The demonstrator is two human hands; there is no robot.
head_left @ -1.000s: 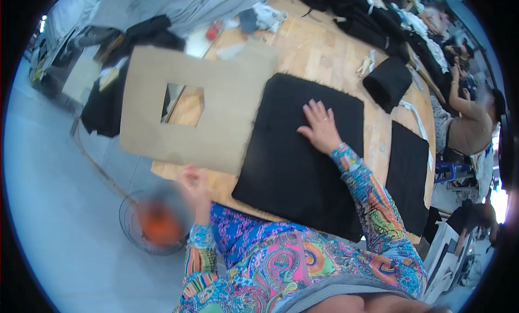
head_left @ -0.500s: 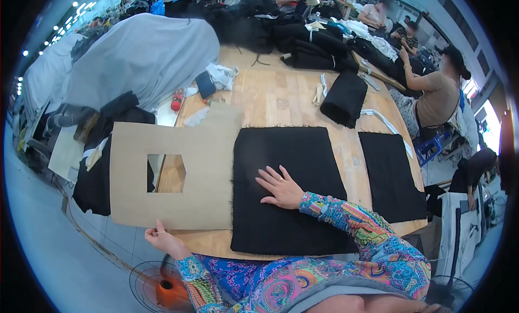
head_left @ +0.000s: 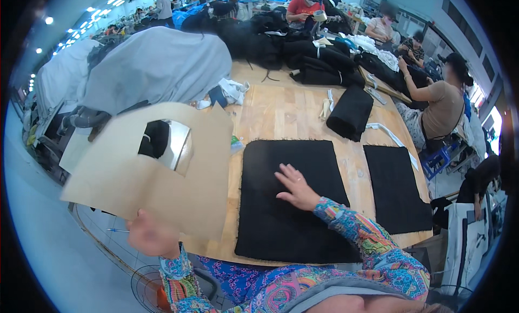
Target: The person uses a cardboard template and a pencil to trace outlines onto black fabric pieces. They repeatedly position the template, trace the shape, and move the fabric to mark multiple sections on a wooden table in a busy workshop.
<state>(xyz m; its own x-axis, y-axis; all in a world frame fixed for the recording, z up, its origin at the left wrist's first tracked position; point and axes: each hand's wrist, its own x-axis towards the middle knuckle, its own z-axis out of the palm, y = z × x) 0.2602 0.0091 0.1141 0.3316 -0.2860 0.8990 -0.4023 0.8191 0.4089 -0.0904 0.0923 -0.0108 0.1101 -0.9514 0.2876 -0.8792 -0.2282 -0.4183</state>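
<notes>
My left hand (head_left: 154,234), blurred, grips the lower edge of a brown cardboard template (head_left: 208,167) with a cut-out window. The template is lifted and tilted above the left part of the table. A thin blue pen (head_left: 118,230) pokes out beside that hand; whether the fingers hold it too is unclear. Flat on the table lies a stack of black fabric panels (head_left: 286,221) with frayed edges. On its upper right part rests my right hand (head_left: 299,187), fingers stretched out, holding nothing.
Right of the stack lies another black fabric panel (head_left: 397,189), with a black fabric roll (head_left: 350,113) beyond it. A grey cover (head_left: 157,64) drapes over a heap at the far left. One person (head_left: 443,102) sits by the table's right side. A fan (head_left: 148,288) stands below left.
My left hand has raised and tilted the cardboard template, swinging it leftward off the table. The right hand stays on the black fabric. The whole view has shifted slightly.
</notes>
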